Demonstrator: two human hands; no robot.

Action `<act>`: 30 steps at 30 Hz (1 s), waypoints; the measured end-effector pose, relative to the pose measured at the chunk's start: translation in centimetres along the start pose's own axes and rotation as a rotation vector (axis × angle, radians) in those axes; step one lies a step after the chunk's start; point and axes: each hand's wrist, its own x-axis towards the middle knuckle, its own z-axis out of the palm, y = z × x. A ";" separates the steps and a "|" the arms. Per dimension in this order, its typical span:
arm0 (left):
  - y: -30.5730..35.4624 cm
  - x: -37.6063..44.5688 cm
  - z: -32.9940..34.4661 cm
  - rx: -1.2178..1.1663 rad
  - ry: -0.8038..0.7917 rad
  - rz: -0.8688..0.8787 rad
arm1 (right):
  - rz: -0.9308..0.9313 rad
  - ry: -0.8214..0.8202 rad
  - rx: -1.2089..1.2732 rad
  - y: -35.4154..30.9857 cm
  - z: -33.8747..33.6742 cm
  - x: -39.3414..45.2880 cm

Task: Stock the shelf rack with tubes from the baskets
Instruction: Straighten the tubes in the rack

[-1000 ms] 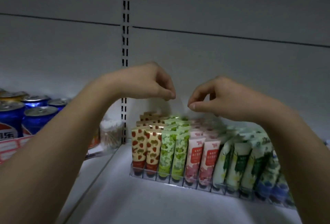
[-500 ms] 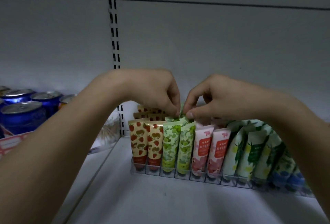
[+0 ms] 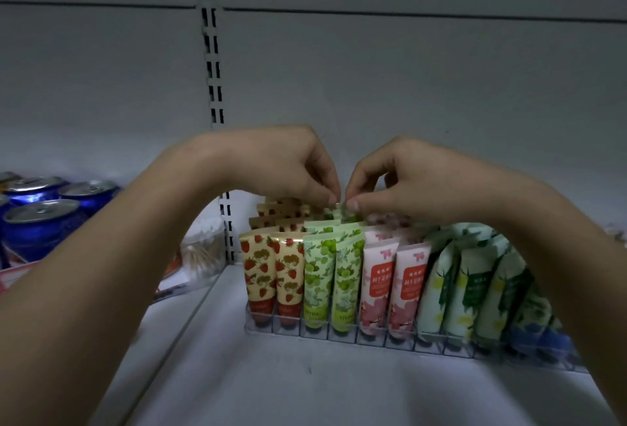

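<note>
While pinched at its crimped top by left hand (image 3: pixel 291 167) and right hand (image 3: pixel 403 181), green grape tube (image 3: pixel 339 214), back of rack (image 3: pixel 339 332), is judged light, soft, best held by the crimp.

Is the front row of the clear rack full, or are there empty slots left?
Full where visible: every front slot of the clear rack holds an upright tube. The right forearm hides the far right end.

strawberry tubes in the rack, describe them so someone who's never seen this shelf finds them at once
Start at the clear rack on the white shelf. The strawberry tubes fill its two leftmost columns, beside the green grape tubes. Only they are cream-yellow with red strawberries.
</note>
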 end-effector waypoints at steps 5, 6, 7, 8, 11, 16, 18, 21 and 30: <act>-0.9 -0.2 -0.5 0.052 0.106 -0.063 | -0.006 0.128 -0.026 0.8 -0.4 0.1; -1.0 -0.1 -0.4 0.064 0.101 -0.065 | -0.002 0.113 -0.030 0.9 -0.1 0.3; -1.0 0.0 -0.3 0.076 0.095 -0.062 | 0.004 0.095 -0.030 0.9 0.2 0.4; -1.1 0.2 -0.1 0.085 0.089 -0.060 | 0.012 0.076 -0.025 1.0 0.4 0.6; -1.1 0.4 0.2 0.095 0.072 -0.061 | 0.017 0.033 -0.013 1.3 0.9 0.9; -1.2 0.7 0.5 0.095 0.073 -0.041 | 0.011 0.018 0.000 1.6 1.2 1.0; -1.1 0.8 0.8 0.098 0.062 -0.034 | 0.014 -0.008 0.012 1.5 1.5 1.0; -1.1 1.0 1.2 0.089 0.052 -0.021 | 0.014 -0.031 0.036 1.5 1.7 1.0; -1.5 0.8 0.7 0.027 0.058 -0.028 | -0.035 0.005 0.017 1.5 1.7 1.0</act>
